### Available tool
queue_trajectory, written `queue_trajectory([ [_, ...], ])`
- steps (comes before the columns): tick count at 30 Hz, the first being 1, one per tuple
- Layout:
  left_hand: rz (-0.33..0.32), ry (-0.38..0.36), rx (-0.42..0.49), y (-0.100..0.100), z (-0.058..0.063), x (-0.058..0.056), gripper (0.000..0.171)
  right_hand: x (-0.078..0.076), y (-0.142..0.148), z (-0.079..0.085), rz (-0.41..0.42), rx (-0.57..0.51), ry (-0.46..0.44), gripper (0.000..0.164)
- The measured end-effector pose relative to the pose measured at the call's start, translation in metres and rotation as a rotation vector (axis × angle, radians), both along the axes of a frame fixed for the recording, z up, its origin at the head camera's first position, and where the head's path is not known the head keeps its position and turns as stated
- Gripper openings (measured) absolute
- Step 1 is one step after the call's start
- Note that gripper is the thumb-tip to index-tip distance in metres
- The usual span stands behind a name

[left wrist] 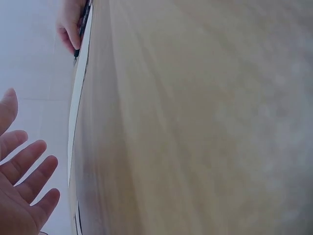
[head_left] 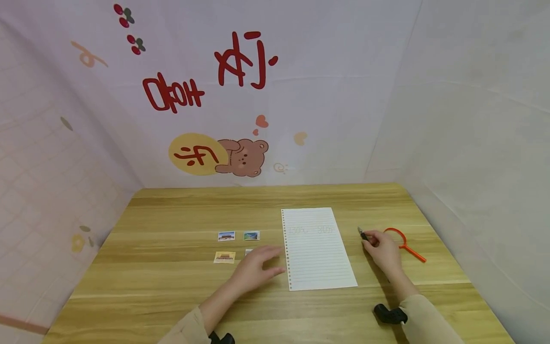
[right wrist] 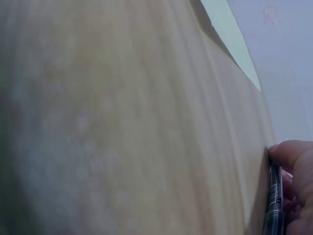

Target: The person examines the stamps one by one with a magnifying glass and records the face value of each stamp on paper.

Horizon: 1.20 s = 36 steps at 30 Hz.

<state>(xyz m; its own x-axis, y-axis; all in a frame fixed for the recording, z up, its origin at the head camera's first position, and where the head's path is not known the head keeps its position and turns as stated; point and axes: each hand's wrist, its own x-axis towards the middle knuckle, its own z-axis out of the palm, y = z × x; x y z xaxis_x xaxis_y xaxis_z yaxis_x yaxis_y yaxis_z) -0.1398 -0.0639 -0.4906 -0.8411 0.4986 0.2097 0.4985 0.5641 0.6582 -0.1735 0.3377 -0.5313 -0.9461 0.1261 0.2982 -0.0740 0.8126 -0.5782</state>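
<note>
Head view: the left hand [head_left: 254,270] is spread beside paper [head_left: 319,263] faintly marked "80", and the right hand [head_left: 384,252] pinches a pen [right wrist: 275,203].

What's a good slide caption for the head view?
Right hand pinching a pen, empty left hand opposite, lined paper between them.

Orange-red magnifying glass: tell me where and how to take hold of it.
Probably best pinched across the middle of its straight handle, coming from the right: the handle slants out that way, while the ring lies partly behind the right grip, which holds a pen.
</note>
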Motion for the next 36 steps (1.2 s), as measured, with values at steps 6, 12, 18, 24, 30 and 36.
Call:
queue_trajectory([
  [6,0.016,-0.020,0.040,-0.005,-0.001,-0.001,0.050,0.001,0.001,0.000,-0.009,-0.001,-0.003,0.024],
  [12,0.028,-0.026,0.056,-0.011,0.003,-0.001,0.049,0.000,0.001,0.000,-0.006,-0.009,-0.007,0.027],
  [18,0.049,-0.008,0.067,-0.023,0.004,-0.005,0.047,0.003,0.007,0.002,0.006,-0.084,-0.030,0.040],
  [24,0.108,-0.027,0.093,-0.044,0.008,-0.007,0.052,0.013,0.015,0.011,0.030,-0.176,0.055,0.037],
  [30,0.156,-0.010,0.091,-0.068,0.006,-0.017,0.050,0.025,0.033,0.027,-0.007,-0.169,0.060,0.034],
  [36,0.190,0.065,0.103,-0.089,0.003,-0.029,0.050,0.033,0.055,0.032,-0.081,-0.181,0.094,0.034],
])
